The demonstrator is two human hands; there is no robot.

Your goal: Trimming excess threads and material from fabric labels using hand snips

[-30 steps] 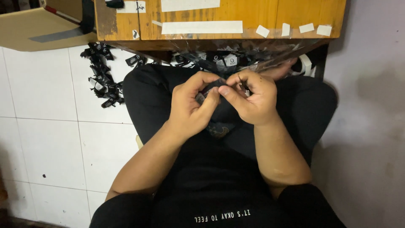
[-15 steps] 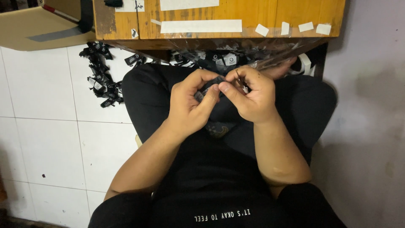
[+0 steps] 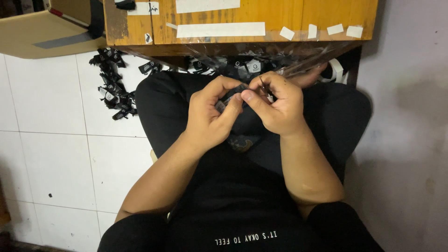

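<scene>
Fingertips of my left hand [image 3: 212,114] and right hand [image 3: 275,105] meet over my lap, both pinching a small black tag [image 3: 232,94] between them, its long axis running across from one thumb to the other.

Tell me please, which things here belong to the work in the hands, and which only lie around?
In the work:
- left hand
- right hand
- small black piece pinched between both hands

Lying around:
- heap of black pieces on the floor tiles
- clear plastic sheet
- wooden table
- cardboard box
</scene>
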